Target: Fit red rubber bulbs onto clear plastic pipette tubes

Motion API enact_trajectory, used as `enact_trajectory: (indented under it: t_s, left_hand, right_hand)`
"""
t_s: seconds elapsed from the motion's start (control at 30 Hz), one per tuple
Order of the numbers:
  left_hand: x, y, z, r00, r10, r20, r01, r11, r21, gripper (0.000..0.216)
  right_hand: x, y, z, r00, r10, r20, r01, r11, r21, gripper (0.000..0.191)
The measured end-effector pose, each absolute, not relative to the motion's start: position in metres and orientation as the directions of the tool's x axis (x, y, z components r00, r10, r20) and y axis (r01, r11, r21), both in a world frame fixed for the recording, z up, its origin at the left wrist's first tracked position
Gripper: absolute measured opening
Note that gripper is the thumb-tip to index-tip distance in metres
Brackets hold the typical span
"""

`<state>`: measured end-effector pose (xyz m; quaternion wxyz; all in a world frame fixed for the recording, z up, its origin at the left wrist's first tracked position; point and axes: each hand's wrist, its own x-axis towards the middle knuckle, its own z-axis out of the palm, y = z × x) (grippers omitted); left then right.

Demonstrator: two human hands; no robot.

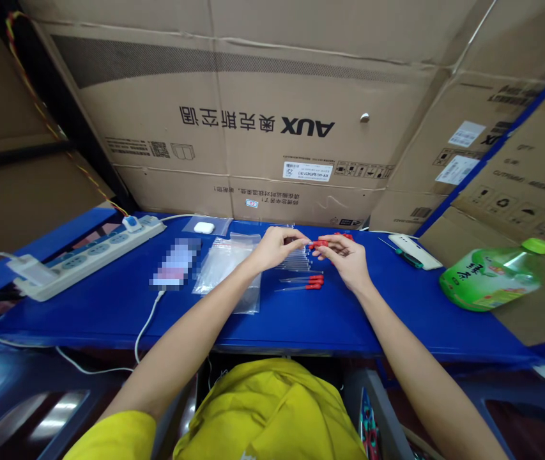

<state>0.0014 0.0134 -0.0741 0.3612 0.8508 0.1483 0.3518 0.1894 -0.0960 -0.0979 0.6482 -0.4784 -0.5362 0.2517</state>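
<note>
My left hand (276, 246) and my right hand (346, 257) meet above the blue table (109, 306). Both pinch a small red-handled tool (319, 243) with a thin metal shaft, held over a clear plastic bag (296, 259). Two more red-handled tools (311, 283) lie on the table just below my hands. A stack of clear plastic bags (227, 265) lies to the left of my left forearm.
A white power strip (90, 255) runs along the left with cables. A phone (176, 263) on a white cable and a white earbud case (204, 227) lie left of centre. A white device (414, 250) and a green bottle (492, 276) sit right. Cardboard boxes (272, 121) wall the back.
</note>
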Motion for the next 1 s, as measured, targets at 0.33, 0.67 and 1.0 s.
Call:
enact_trajectory:
  t_s: [0.33, 0.67, 1.0]
  left_hand:
    - [-0.0006, 0.016, -0.0726, 0.755, 0.489, 0.437, -0.051, -0.62, 0.783, 0.029]
    - [0.0003, 0.0134, -0.0699, 0.717, 0.552, 0.426, -0.073, -0.548, 0.833, 0.022]
    - [0.0017, 0.0121, -0.0702, 0.73, 0.555, 0.4, -0.104, -0.488, 0.866, 0.024]
  right_hand:
    - [0.188, -0.0986, -0.099, 0.286, 0.833, 0.474, 0.197, 0.433, -0.88, 0.035]
    - [0.1861, -0.0994, -0.093, 0.324, 0.836, 0.443, 0.159, 0.414, -0.896, 0.036]
    - [0.1853, -0.0992, -0.0943, 0.332, 0.821, 0.466, 0.161, 0.437, -0.885, 0.036]
